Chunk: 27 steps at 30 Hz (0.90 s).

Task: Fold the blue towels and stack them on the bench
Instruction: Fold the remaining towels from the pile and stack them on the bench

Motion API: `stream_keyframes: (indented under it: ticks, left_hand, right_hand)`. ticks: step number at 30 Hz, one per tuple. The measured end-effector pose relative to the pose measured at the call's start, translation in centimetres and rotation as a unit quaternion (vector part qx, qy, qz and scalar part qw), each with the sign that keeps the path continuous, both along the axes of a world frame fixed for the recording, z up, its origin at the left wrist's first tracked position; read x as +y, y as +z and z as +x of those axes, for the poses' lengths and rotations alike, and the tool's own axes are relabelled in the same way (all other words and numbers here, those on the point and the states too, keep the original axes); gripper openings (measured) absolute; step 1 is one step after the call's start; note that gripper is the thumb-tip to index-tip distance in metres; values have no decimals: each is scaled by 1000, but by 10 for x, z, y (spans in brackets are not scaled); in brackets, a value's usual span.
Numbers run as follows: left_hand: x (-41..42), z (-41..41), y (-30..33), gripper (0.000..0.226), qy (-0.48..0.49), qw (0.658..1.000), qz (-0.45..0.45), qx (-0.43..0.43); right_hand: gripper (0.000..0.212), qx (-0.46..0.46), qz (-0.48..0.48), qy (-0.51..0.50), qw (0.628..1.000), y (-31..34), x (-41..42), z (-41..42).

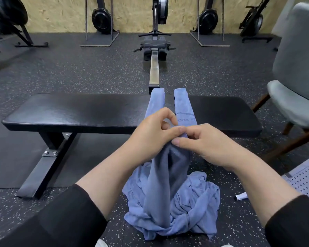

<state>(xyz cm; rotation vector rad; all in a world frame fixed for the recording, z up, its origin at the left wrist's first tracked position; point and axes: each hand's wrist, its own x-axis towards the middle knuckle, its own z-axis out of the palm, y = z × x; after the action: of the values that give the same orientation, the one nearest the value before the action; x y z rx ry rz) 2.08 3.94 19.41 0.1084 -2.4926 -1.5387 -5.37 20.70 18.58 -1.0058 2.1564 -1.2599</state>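
Two hands: the left hand (152,134) and right hand (206,142) meet at centre frame, both pinching the top of one soft blue terry towel (165,177) between thumb and curled fingers; black sleeves cover both forearms at the lower corners.
Held towel: it hangs from the fingers in a long, shadowed fold, its lower end reaching a crumpled heap of blue towels (194,207) on the floor at lower centre.
Heap texture: matte, nubbly cloth, twisted into ropes and loose creases.
Folded towels: two blue towels (183,107) lie as narrow strips across the bench just above the hands, side by side with a thin gap; the right strip bears stitched lettering, too partly hidden to read.
Bench: a flat black padded bench (75,111) with a faintly glossy vinyl top and a black steel leg bolted to a foot bar spans mid-frame.
Floor: black rubber flooring (100,72) flecked with white.
Room: a rowing machine with a silver metal rail (154,68) runs away from the bench at upper centre; upright black machines stand along a chipboard wall (132,13).
Right edge: a grey upholstered chair (296,72) on brown wooden legs; below it a white perforated panel (305,180).
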Motion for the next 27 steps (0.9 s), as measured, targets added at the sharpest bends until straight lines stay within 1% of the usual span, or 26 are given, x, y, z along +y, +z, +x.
stream_keyframes:
  ticks: [2,3,5,7,9,10,11,13,15,17,19,22,25,27]
  left_hand:
    - [-1,2,-2,19,-1,999,47,-7]
    - [-1,4,-3,20,2,998,60,-9]
    - [-3,7,-8,23,-8,997,70,-23]
    - [-10,10,-13,27,-58,993,79,-64]
    - [-18,16,-20,23,-114,983,65,-127]
    - [-20,19,-23,22,-127,978,37,-159]
    - [-23,21,-27,26,-124,975,-6,-186]
    - [-28,24,-33,36,-99,967,-92,-215]
    - [-36,26,-34,35,-68,957,-177,-221]
    - [-49,29,-33,34,-26,948,-226,-224]
    - [-67,33,-32,33,20,943,-251,-218]
    - [-92,41,-31,24,81,938,-280,-188]
    - [-105,49,-29,29,127,933,-304,-145]
    - [-110,54,-27,28,147,938,-292,-117]
  right_hand:
    - [37,16,15,-7,1000,2,0,2]
    - [43,26,17,-4,1000,2,1,3]
    - [44,47,-4,-9,999,2,2,5]
    - [43,60,-42,-40,996,3,4,3]
    - [52,66,-86,-67,992,4,6,0]
    - [54,65,-105,-77,989,5,8,-2]
    - [51,69,-117,-87,987,5,11,-5]
    - [38,72,-131,-104,983,4,16,-9]
    - [29,73,-132,-127,980,2,22,-13]
    - [18,77,-129,-161,975,-1,29,-18]
    - [17,89,-110,-192,971,-4,37,-23]
    - [19,108,-75,-222,966,-7,47,-28]
    - [21,136,-27,-256,957,-11,51,-31]
    - [22,143,-4,-270,952,-12,53,-31]
